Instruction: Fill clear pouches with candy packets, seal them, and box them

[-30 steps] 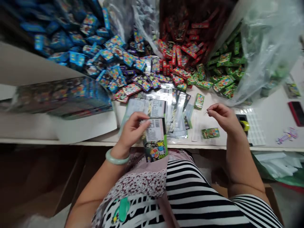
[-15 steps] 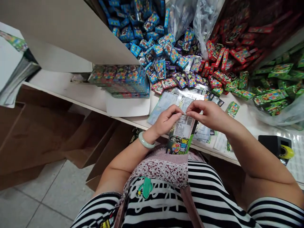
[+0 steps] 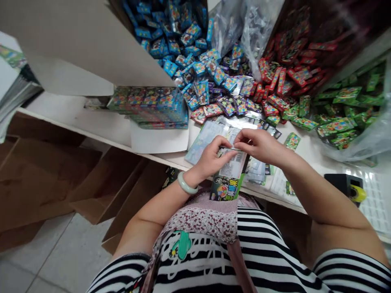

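A black-and-green printed candy bag [image 3: 227, 187] lies upright against my body at the table's front edge, with a pale label and a barcode on its upper part. At the bag's top edge my left hand [image 3: 212, 158], a jade-coloured bangle on its wrist, pinches with thumb and fingers. Close beside it, my right hand [image 3: 258, 145] pinches the same edge, thumb and forefinger together. Beneath both hands is a pile of flat, clear-backed bags [image 3: 203, 140]. Just beyond lie small purple candy boxes [image 3: 227, 106].
Heaps of small blue boxes [image 3: 191, 34], red boxes [image 3: 279, 81] and green boxes [image 3: 339, 126] fill the back. A stack of printed boxes [image 3: 149, 103] stands left. A black tape dispenser [image 3: 342, 185] sits right. Open cartons [image 3: 42, 175] stand below the table.
The view has shifted slightly, so most things appear a little further left. My left thumb has moved along the bag's top edge, and both hands still hold the bag.
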The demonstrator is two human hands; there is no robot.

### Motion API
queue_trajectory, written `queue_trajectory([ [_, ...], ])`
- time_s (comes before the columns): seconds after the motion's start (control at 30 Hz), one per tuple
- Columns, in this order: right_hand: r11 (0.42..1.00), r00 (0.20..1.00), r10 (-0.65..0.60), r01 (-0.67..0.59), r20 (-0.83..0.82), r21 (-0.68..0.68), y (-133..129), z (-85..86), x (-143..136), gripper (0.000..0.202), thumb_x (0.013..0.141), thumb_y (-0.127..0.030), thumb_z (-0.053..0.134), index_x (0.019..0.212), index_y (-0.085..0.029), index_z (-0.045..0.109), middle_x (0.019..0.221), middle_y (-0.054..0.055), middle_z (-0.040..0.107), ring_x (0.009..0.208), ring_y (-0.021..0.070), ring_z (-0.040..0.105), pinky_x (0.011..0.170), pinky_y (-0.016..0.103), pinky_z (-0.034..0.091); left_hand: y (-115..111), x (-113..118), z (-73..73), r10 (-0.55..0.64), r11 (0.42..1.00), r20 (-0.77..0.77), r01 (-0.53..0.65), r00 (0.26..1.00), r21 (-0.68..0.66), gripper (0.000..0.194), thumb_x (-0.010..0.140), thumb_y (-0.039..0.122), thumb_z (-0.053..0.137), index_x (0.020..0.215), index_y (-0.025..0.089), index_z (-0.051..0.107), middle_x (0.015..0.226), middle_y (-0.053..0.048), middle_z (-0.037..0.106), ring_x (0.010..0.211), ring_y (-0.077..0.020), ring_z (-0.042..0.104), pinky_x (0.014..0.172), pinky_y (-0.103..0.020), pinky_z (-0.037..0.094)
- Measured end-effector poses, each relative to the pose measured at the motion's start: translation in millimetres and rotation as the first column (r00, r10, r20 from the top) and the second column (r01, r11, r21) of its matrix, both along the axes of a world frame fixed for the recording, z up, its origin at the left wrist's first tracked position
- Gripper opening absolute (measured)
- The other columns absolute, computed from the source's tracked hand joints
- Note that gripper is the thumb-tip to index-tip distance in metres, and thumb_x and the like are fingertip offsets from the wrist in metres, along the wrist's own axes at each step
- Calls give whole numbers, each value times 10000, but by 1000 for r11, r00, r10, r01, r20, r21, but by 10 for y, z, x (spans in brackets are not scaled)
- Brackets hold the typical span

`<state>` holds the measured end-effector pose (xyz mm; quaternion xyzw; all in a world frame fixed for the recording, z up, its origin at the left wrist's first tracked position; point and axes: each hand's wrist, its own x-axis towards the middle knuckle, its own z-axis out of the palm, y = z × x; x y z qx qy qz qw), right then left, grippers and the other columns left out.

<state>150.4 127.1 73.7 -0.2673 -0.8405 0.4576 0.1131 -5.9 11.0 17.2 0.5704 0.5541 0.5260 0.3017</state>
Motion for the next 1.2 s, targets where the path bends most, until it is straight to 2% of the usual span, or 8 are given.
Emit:
queue_trajectory([
  [0.27,936,991,-70,26,-112,-352,84,-204,-44,138,783,-164,683,850,-200,567,695,-51,569,653,96,537,639,242,456,86,-23,-50,34,999,-20,-34,999,0,295,854,481,691,895,213,573,825,9,597,783,-142,578,731,-269,474],
  [0.5,791,997,-78,70,13,-608,27,-375,97,119,865,-143,535,931,-189,623,659,-75,601,567,72,528,493,181,415,69,-7,2,22,1000,-79,-23,997,-8,272,830,420,722,975,213,623,892,-10,658,820,-148,634,761,-270,532],
  [0.67,835,903,-426,417,58,-360,376,-727,849,205,844,-267,637,1029,-179,646,880,9,683,819,146,629,749,289,519,28,-311,15,-85,979,-52,74,995,-190,315,795,453,736,989,206,717,970,-56,710,923,-205,663,792,-320,560],
  [0.73,701,698,-713,712,67,40,613,-902,1260,289,809,-326,697,1048,-166,674,961,65,686,878,204,641,846,382,520,20,-436,-43,-13,958,34,23,999,-286,383,738,484,775,982,192,724,991,-60,720,916,-211,667,774,-315,564],
  [0.83,654,638,-754,710,156,259,887,-1130,1730,527,694,-366,816,1163,-176,670,1196,141,622,1071,298,613,960,475,488,41,-533,-140,243,932,170,-181,955,-314,460,655,455,839,989,169,707,1003,-51,723,864,-178,657,758,-281,553],
  [0.93,689,653,-724,670,222,276,1000,-1281,1895,658,552,-368,901,1142,-193,670,1234,144,594,1177,350,554,1028,512,450,105,-517,-201,450,885,312,-370,837,-283,528,583,395,886,997,155,662,1008,-42,709,853,-141,640,757,-245,530],
  [1.03,667,628,-745,701,225,251,1012,-1366,1885,623,551,-341,885,1100,-179,640,1093,109,630,1016,303,613,939,491,501,165,-461,-278,528,849,428,-441,734,-291,592,523,387,916,974,170,599,974,-16,683,846,-121,638,759,-228,520],
  [1.2,573,558,-818,812,138,114,998,-1385,1903,465,683,-352,758,1079,-204,562,896,6,607,706,176,605,692,369,536,131,-455,-515,538,842,400,-450,742,-299,619,577,487,868,1025,190,562,948,-13,644,839,-129,632,756,-236,528],
])
